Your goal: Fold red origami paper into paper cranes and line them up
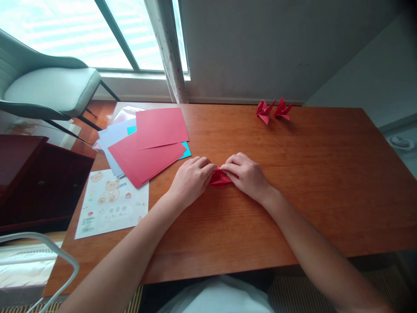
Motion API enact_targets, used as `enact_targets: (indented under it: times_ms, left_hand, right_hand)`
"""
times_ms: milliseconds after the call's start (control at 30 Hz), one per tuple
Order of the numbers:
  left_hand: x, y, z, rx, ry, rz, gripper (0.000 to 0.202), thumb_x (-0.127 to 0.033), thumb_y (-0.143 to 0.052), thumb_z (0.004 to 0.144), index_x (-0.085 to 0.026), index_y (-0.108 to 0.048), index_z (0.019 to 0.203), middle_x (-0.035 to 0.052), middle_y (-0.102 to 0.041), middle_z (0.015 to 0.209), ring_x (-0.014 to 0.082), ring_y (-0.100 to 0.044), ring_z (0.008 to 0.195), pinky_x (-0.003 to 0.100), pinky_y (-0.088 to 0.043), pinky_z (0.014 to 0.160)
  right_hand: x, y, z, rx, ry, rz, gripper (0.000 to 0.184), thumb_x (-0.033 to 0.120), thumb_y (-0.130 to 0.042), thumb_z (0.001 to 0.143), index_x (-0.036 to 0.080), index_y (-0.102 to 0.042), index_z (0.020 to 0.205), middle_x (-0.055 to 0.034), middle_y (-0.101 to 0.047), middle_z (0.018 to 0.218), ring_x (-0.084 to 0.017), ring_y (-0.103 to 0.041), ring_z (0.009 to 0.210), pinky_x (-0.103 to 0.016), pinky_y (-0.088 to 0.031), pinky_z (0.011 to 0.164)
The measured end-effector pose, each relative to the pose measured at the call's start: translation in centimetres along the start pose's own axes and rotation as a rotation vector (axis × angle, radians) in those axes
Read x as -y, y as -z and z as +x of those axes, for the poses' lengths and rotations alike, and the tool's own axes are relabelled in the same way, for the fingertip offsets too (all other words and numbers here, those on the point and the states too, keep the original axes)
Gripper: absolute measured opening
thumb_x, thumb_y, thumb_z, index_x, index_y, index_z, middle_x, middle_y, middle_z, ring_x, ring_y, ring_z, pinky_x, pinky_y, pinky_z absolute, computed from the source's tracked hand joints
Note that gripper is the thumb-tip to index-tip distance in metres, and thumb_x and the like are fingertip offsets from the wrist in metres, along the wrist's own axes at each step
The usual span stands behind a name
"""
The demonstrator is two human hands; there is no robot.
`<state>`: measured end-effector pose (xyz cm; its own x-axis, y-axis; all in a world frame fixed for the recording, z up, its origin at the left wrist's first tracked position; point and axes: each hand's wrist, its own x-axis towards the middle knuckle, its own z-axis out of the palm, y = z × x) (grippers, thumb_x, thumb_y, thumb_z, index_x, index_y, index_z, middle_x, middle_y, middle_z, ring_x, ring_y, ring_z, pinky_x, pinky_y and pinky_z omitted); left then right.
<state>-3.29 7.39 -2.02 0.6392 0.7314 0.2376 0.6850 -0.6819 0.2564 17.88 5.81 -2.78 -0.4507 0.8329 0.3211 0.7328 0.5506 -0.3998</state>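
A small folded piece of red paper [219, 178] lies on the wooden table [293, 182] near its middle. My left hand [191, 179] pinches its left end with curled fingers. My right hand [246, 174] presses and grips its right end, fingers closed over it. Most of the paper is hidden under my fingers. Two finished red paper figures [273, 110] stand at the far edge of the table, well beyond my right hand.
A fan of red, blue and white paper sheets [148, 143] lies at the table's left. A printed sheet with a bear picture [112, 204] lies nearer me. A grey chair [48, 87] and a dark cabinet [35, 182] stand left of the table.
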Motion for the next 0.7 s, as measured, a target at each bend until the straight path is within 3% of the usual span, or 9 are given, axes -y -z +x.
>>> enact_targets:
  times_ms: [700]
  left_hand:
    - [-0.34,0.64,0.02,0.052,0.029,0.072,0.022,-0.022,-0.047,0.099,-0.018,-0.068,0.095,0.0066,-0.064,0.087,0.0201,-0.058,0.081,0.032,-0.045,0.071]
  right_hand:
    - [0.0,-0.07,0.13,0.026,0.022,-0.05,0.021,0.026,-0.05,0.1,0.023,-0.07,0.095,-0.0044,-0.067,0.09,-0.018,-0.056,0.086,-0.03,-0.043,0.071]
